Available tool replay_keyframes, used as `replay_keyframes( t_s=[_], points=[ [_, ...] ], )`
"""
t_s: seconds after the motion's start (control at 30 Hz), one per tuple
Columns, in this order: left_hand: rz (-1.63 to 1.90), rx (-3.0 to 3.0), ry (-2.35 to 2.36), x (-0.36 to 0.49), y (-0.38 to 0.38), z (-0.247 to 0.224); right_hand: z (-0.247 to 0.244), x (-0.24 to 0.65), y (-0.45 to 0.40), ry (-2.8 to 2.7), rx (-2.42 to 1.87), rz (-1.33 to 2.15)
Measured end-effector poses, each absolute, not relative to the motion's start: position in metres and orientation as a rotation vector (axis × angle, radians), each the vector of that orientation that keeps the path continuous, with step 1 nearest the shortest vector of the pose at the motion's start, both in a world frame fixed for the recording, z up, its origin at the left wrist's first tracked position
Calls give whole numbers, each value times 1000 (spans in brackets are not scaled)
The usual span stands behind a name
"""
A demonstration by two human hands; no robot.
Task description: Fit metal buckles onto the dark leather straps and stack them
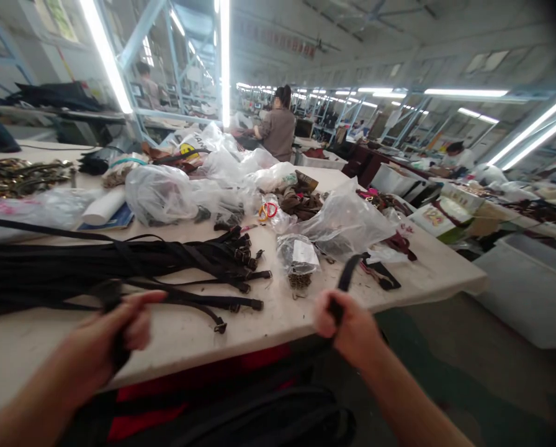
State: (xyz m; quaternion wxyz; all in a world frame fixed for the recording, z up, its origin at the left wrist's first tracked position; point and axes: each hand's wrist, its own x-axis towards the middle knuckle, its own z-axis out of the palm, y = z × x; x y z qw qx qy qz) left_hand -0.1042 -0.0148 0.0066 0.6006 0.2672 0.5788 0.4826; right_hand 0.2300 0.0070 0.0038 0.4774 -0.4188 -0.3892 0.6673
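My right hand is closed around a black strap, whose end sticks up above the fist over the table's front edge. At the left, my left hand is slightly blurred and closed on a black strap too; whether both hands hold the same strap cannot be made out. Behind my left hand lies a thick bundle of black straps, laid side by side with small metal buckles at their right ends. More black straps hang or lie in loops below the table edge, in front of something red.
Clear plastic bags crowd the table behind the straps. Scissors with red and yellow handles lie among them, near a small bag of chain. Gold metal hardware is piled far left. A white bin stands right. A person works beyond.
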Motion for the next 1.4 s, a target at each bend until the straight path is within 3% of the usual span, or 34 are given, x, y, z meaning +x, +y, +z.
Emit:
replay_keyframes(
  t_s=[0.13, 0.23, 0.3, 0.37, 0.47, 0.73, 1.0, 1.17, 1.33, 1.4],
  points=[
    [915, 655, 1184, -20, -7, 8, -30, 114, -13, -1360, -1012, 2054],
    [967, 653, 1149, -7, 5, 5, -41, 104, -13, -1621, -893, 2112],
    [987, 709, 1120, -19, 9, -3, -43, 129, 1, -1991, -917, 1886],
    [967, 768, 1137, -33, 9, -14, -48, 167, 27, -2224, -1245, 1386],
    [957, 767, 1152, -39, 5, -29, -66, 219, 77, -2096, -1775, 776],
    [930, 718, 1168, -25, 1, -17, -112, 245, 142, -1907, -2027, 515],
    [967, 736, 1140, -27, -9, -27, -98, 254, 109, -1601, -1819, 742],
    [894, 802, 1154, -19, -12, -17, -75, 222, 71, -1363, -1508, 1140],
    [926, 834, 1071, -13, -19, -9, -44, 170, 36, -793, -1025, 1812],
    [936, 769, 1056, -13, -23, -10, -37, 158, 28, -690, -932, 1871]
  ],
)
